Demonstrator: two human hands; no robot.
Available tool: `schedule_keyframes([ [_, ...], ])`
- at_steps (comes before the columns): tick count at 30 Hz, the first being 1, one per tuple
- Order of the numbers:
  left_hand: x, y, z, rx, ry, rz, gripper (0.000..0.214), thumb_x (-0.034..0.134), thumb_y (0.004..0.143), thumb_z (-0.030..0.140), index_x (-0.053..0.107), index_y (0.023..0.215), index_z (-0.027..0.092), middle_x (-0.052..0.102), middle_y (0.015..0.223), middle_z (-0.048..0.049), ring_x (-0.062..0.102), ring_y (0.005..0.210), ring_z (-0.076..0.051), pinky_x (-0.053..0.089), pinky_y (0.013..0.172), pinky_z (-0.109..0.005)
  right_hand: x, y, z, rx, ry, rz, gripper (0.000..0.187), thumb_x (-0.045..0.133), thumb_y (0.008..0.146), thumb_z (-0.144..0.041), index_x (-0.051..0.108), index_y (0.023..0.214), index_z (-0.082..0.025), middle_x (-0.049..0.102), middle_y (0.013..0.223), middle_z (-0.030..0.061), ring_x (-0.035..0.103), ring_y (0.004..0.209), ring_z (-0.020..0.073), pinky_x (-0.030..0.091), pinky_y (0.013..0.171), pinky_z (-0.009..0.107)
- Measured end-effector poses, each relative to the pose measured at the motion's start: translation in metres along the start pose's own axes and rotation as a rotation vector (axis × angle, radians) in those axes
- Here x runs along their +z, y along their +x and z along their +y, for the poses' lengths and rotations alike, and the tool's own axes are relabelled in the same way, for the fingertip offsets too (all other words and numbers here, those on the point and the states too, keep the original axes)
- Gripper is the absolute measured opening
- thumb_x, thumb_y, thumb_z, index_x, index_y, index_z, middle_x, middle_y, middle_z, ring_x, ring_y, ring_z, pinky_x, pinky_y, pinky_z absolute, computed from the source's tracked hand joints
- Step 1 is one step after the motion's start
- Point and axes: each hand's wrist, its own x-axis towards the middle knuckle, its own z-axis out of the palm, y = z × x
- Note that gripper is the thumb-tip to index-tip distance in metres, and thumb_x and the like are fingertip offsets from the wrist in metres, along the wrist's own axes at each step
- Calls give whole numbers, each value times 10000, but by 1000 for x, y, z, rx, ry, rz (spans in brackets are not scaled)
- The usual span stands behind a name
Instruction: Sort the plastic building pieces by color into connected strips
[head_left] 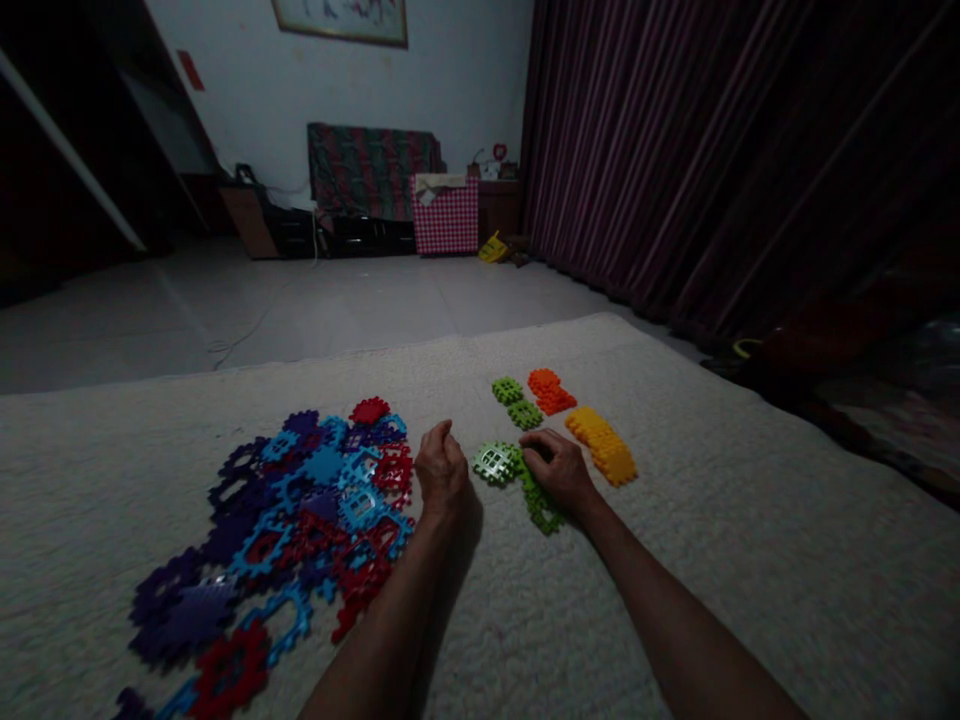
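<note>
My right hand [559, 468] is closed with its fingertips on a row of overlapping green gear-shaped plastic pieces [541, 505]. Against the top of that row lies a lighter green gear piece [495, 462] with a grid of holes. My left hand [442, 470] rests on the quilted cover, fingers curled together, with no piece showing in it. Just left of it spreads a jumbled pile of blue, purple and red gear pieces [324, 465]. Beyond my right hand are two small green gear pieces [525, 414], apart from the row.
Overlapping yellow gear pieces [602, 445] lie right of my right hand, with orange ones [550, 391] behind them. The pale quilted cover [712, 520] ends at a far edge above the tiled floor [360, 300]. A dark curtain [637, 150] hangs on the right.
</note>
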Motion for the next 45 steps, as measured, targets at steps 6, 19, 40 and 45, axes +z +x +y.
schedule_keyframes([
  [6, 17, -18, 16, 182, 132, -218, 337, 429, 849, 121, 694, 1056, 143, 709, 1000, -125, 626, 965, -239, 462, 949, -398, 0, 0, 3, -12, 4, -4, 187, 516, 743, -205, 681, 830, -189, 709, 847, 60, 666, 825, 200, 529, 797, 339],
  [19, 23, 5, 15, -154, -414, -260, 330, 610, 721, 212, 734, 1015, 131, 700, 752, -49, 631, 666, -153, 481, 660, -272, 1, -2, -7, -124, -113, -1, 233, 555, 772, -205, 655, 982, -196, 684, 1000, 88, 622, 981, 240, 490, 887, 397],
  [40, 23, 10, 24, -340, -784, -274, 387, 665, 606, 248, 722, 969, 125, 651, 723, -15, 585, 638, -110, 457, 618, -236, 5, -6, -52, -214, -380, -104, 395, 640, 774, -268, 581, 1158, -199, 652, 1127, 102, 541, 1086, 285, 361, 975, 445],
  [45, 15, 12, 28, -361, -756, -337, 379, 641, 591, 241, 729, 936, 112, 627, 636, 1, 507, 532, -92, 398, 539, -229, 5, -4, -42, -220, -336, -99, 442, 577, 780, -191, 549, 1221, -179, 616, 1211, 135, 540, 1144, 289, 397, 985, 454],
])
